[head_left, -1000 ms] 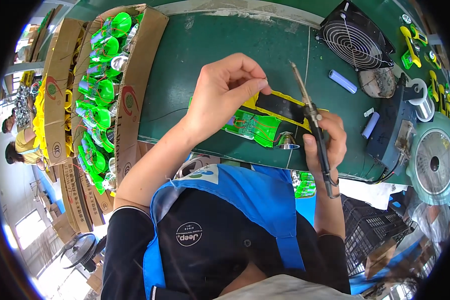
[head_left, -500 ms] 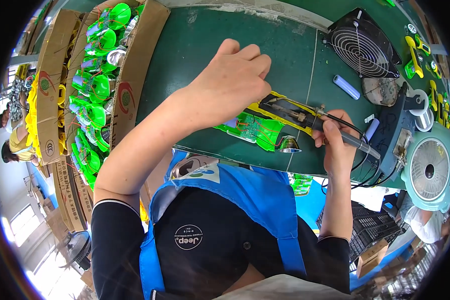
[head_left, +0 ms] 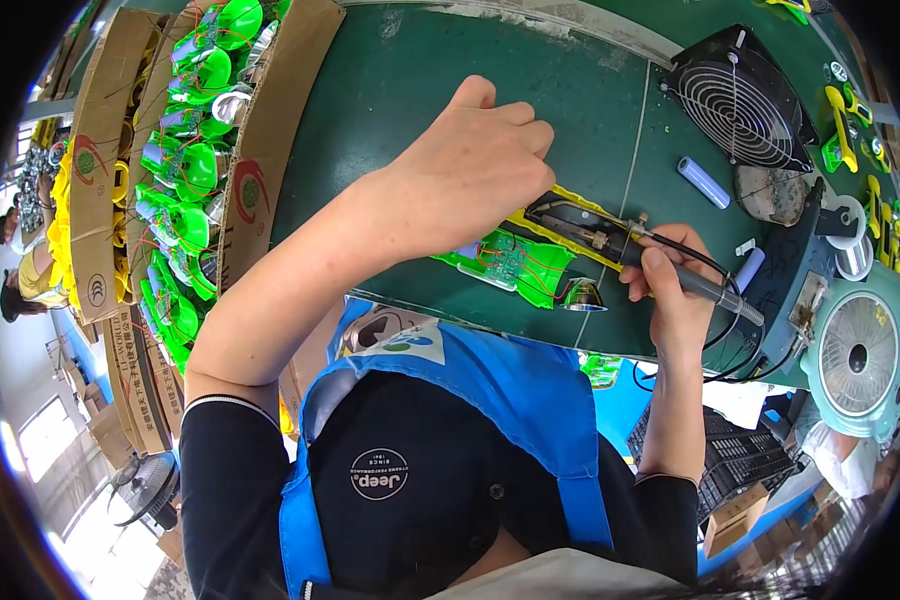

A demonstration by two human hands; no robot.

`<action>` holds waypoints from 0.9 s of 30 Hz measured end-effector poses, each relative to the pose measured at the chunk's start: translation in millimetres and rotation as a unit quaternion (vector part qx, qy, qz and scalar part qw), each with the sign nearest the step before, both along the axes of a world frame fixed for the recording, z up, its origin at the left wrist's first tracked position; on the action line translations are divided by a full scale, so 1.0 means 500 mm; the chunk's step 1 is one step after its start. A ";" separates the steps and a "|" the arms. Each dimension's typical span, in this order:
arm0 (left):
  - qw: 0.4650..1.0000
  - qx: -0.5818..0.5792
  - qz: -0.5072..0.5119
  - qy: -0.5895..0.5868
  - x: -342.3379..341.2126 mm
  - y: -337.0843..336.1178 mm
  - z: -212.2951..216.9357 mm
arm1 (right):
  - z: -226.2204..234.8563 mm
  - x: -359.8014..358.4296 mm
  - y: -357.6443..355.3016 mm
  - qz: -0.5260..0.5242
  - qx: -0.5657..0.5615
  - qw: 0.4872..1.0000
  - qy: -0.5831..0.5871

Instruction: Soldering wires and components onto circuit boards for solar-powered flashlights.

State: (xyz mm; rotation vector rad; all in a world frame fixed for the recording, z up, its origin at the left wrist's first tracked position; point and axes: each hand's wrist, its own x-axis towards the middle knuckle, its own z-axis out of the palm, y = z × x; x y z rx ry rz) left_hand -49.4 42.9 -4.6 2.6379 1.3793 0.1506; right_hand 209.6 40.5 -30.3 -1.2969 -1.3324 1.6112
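My left hand (head_left: 475, 168) is closed on the far-left end of a yellow flashlight housing half (head_left: 572, 246) with a dark inside; its fingertips are partly hidden. In my right hand (head_left: 675, 285) is a soldering iron (head_left: 712, 288), gripped by its grey handle between thumb and fingers. The iron's metal tip lies over the housing's inside, and a thin black cable bends round above the hand. Just below the housing, a green shell half (head_left: 545, 285) with a circuit board and red wires lies on the bench. A shiny reflector cup (head_left: 583, 294) sits at its right end.
A cardboard box (head_left: 280, 140) of wired green shells stands left, beside another with yellow parts (head_left: 62, 245). To the right are a black fan (head_left: 735, 110), a purple battery cell (head_left: 703, 182), a stone-like block (head_left: 770, 193), a soldering station (head_left: 785, 290), a solder spool (head_left: 852, 258) and a mint-green fan (head_left: 856, 352).
The whole view has shifted slightly. Both hands keep their grips, and the iron stays over the housing in nearly the same pose.
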 end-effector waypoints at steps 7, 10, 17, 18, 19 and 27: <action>1.000 -0.011 0.007 -0.005 0.002 -0.003 0.001 | 0.002 -0.006 -0.003 -0.008 -0.003 1.000 -0.004; 1.000 -0.010 0.007 0.000 0.002 -0.005 0.002 | 0.003 0.000 -0.004 0.006 0.001 1.000 -0.007; 1.000 -0.016 0.007 0.009 0.003 -0.003 0.003 | -0.017 0.019 -0.021 -0.051 0.025 0.994 0.098; 1.000 -0.015 0.007 0.008 0.003 -0.003 0.003 | -0.021 0.019 -0.026 -0.063 0.040 0.992 0.106; 1.000 -0.016 0.005 0.008 0.003 -0.002 0.003 | -0.026 0.018 -0.031 -0.072 0.050 0.989 0.121; 1.000 -0.017 0.003 0.020 0.007 0.000 0.007 | -0.058 0.000 -0.053 -0.139 0.159 0.968 0.138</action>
